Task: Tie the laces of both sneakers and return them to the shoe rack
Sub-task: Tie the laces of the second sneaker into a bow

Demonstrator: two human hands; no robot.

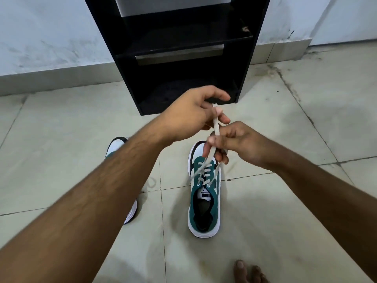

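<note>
On tiled floor before the shoe rack (177,48): both hands working one lace above the right-hand sneaker.

Left hand (191,111) pinches the upper end of the pale lace (216,127) between thumb and fingers; right hand (234,144), just below and touching the same lace, has its fingers curled round it. Lace ends run down slack to the eyelets of the green-and-white sneaker (205,201), which stands upright, toe toward the black rack. Second sneaker (116,148) sits to the left, mostly hidden behind the left forearm, a loose lace beside it. Bare toes (244,270) at bottom edge. Rack shelves hold no sneakers.
</note>
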